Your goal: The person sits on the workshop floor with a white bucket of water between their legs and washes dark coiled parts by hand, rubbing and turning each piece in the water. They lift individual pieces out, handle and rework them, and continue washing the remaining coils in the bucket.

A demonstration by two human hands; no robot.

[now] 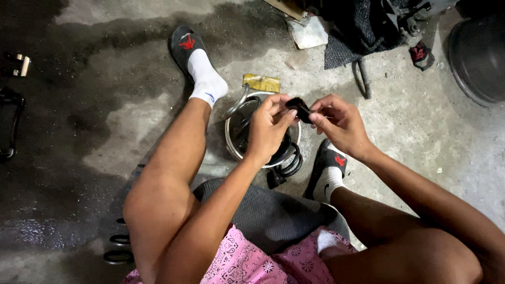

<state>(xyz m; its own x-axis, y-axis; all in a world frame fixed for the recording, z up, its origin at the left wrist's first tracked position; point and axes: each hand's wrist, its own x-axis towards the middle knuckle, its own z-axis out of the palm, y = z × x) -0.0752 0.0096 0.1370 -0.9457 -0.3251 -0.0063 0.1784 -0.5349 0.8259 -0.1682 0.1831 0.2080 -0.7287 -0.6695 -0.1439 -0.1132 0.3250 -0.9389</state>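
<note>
A small black rubber piece point(299, 108) was held above a round metal bowl point(230, 141) on the concrete floor point(105, 105), pinched between the fingertips of the left hand point(268, 129) and the right hand point(339, 123). The step looked like working or folding it; any further handling would call for a firm two-handed grip. Its exact shape was hard to make out, and the black rings point(288, 158) in the bowl were partly hidden by the left hand.

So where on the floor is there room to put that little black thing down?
Bare concrete lies right of the right hand, below the dark round object. It's crowded under both hands: the metal bowl with black rings.
</note>
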